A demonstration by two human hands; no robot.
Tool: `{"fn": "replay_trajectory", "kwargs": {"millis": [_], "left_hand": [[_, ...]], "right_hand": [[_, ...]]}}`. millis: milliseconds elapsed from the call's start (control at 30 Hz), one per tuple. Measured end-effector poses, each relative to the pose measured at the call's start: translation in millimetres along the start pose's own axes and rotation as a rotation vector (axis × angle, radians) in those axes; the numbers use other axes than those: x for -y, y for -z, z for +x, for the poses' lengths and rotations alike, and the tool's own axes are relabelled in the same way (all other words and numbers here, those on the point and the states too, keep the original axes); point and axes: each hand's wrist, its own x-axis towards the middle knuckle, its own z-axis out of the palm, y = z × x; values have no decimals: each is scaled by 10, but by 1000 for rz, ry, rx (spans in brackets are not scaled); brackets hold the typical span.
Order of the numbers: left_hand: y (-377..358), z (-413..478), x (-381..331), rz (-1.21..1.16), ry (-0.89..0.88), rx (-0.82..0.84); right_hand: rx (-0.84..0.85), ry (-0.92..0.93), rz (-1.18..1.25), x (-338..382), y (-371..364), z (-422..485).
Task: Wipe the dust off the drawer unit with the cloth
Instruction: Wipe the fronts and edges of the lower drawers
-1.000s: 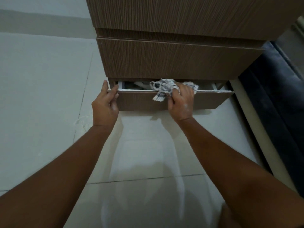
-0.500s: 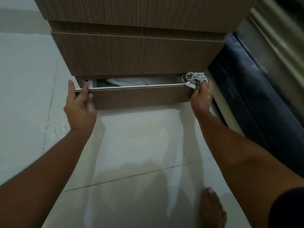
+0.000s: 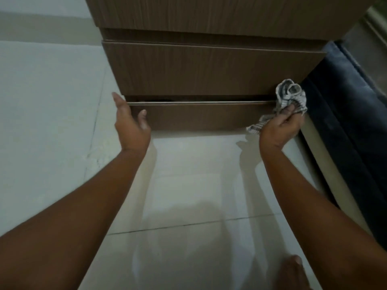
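The brown wood-grain drawer unit [image 3: 205,72] stands ahead on the floor. Its bottom drawer [image 3: 199,117] is pushed almost fully in, with only a thin gap above its front. My left hand [image 3: 130,124] rests flat against the drawer's left corner, fingers spread, holding nothing. At the drawer's right end, my right hand [image 3: 281,126] grips a bunched checked cloth [image 3: 290,97], which sticks up above the fingers and touches the drawer unit's right edge.
A pale tiled floor [image 3: 52,122] spreads left and in front. On the right lies a dark blue mattress or cushion [image 3: 351,126] on a light base, close to the drawer unit. My foot [image 3: 293,273] shows at the bottom right.
The cloth slid from the middle of the drawer's top edge to its right end. The bottom drawer went from open to nearly shut. My left hand let go of the rim and now lies flat.
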Motion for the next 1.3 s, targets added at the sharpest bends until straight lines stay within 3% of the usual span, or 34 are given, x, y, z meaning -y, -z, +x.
{"fn": "replay_trajectory", "kwargs": {"millis": [200,400,567,600,700,767,1000,1300], "left_hand": [[24,106,94,73,-189,47],[195,105,286,117,-244,164],[195,153,405,131,-226,184],[179,158,423,127,-226,174],[126,152,473,118,-193,157],[98,155,513,119,-165,155],[42,83,453,75,-106,209],[-13,29,383,104,-53,164]], "right_hand": [[297,416,161,367,-302,-712],[563,581,233,479,-666,-1379],[792,628,142,525,-1009,-1795],[798,665,122,525,-1049,-1862],[785,994,12,313,-1167,-2085],[779,1092,-87,201,-1243,-2171],[932,1197,-308,-80,-1223,-2201],[840,1001,-502,-435,-897,-1547]]}}
